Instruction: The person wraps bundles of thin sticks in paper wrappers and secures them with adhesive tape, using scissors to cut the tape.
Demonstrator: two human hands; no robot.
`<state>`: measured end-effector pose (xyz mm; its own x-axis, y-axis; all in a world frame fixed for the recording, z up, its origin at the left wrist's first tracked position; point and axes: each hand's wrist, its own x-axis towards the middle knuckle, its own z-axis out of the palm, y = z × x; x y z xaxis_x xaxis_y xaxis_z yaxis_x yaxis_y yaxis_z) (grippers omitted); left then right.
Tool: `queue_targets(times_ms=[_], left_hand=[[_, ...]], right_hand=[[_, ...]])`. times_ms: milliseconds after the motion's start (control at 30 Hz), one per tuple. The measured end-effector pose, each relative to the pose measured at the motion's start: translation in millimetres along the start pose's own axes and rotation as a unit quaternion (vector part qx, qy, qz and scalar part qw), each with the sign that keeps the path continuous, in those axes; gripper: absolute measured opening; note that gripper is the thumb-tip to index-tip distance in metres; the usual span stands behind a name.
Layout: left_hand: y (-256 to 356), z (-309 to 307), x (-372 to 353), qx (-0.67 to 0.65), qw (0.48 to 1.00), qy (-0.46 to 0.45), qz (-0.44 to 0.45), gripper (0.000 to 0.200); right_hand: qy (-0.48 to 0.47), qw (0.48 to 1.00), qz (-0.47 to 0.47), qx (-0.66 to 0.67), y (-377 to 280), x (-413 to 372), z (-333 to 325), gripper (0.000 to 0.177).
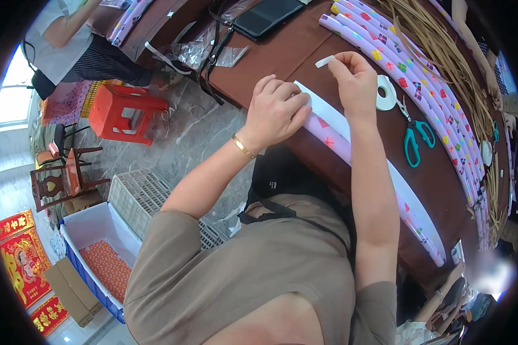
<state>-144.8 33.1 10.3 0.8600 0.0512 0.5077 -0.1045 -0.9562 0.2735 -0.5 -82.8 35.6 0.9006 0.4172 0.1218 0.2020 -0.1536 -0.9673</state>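
A long roll of pink patterned paper [408, 214] with a white edge lies along the near side of the brown table. My left hand [277, 109] is closed around the roll's upper end. Above the table, my right hand [354, 77] pinches a short white strip of tape [324, 61] between thumb and forefinger. A white tape roll [385, 92] lies just right of my right hand. Beside it are scissors with teal handles [418, 138], their blades toward the tape roll.
Several patterned paper rolls [397, 66] and brown dried strips [437, 46] lie across the table's far side. A black phone [267, 17] and straps are at the top. Other people stand upper left, upper right and lower right. A red stool [124, 112] and crates are on the floor.
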Motion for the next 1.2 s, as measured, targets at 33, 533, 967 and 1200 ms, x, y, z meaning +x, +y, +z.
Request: queue_targets(times_ms=[33,533,967,1200], left_hand=[[-0.1,0.7,-0.5,0.0,1.0,0.004,0.002,0.024],[1.2,7.5,-4.7,0.025,0.999,0.042,0.02,0.017],[61.1,15.8,56.6,-0.049,0.998,-0.019,0.024,0.031],[78.3,78.0,127.0,0.005,0.989,-0.124,0.086,0.07]], right_hand=[[-0.028,0.998,0.006,0.058,-5.1,-2.5,-2.9,0.013],[-0.037,0.952,-0.121,-0.28,-18.7,-73.4,-125.8,0.013],[0.089,0.852,-0.039,-0.515,53.0,-80.2,-186.5,0.03],[0.093,0.834,-0.047,-0.542,47.1,-85.6,-184.9,0.039]])
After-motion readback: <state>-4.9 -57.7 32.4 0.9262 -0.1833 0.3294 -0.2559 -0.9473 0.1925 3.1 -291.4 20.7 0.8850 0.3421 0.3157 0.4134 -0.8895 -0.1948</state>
